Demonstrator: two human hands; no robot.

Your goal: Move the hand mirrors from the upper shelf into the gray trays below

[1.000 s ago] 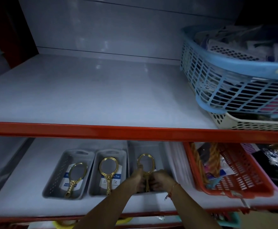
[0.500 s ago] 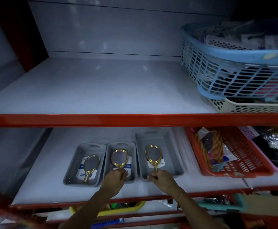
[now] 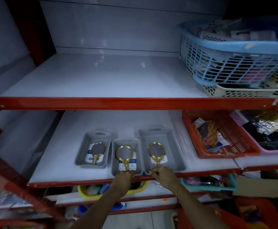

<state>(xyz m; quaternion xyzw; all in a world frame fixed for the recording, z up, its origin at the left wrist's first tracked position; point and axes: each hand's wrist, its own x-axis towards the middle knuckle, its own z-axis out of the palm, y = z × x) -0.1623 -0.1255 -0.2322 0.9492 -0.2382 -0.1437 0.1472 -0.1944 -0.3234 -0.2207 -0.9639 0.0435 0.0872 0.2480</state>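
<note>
Three gray trays stand side by side on the lower shelf, each with one gold-framed hand mirror lying in it. The left tray (image 3: 81, 152) holds the left mirror (image 3: 97, 150). My left hand (image 3: 123, 176) is closed over the front rim of the middle tray (image 3: 139, 151), at the handle end of the middle mirror (image 3: 124, 154). My right hand (image 3: 162, 174) pinches the handle tip of the right mirror (image 3: 157, 152), which lies in the right tray (image 3: 174, 151). The white upper shelf (image 3: 102, 76) carries no mirrors.
A blue basket (image 3: 225, 63) sits on a cream basket (image 3: 243, 91) at the upper shelf's right. A red basket (image 3: 234, 139) and a pink one (image 3: 276, 151) stand right of the trays. A red shelf rail (image 3: 126, 103) crosses the view. Yellow (image 3: 83, 193) and teal bins (image 3: 217, 187) sit lower.
Both hands were together on the right mirror; now my left hand has shifted to the middle tray's front. My right hand stays on the right mirror's handle. The view has pulled back.
</note>
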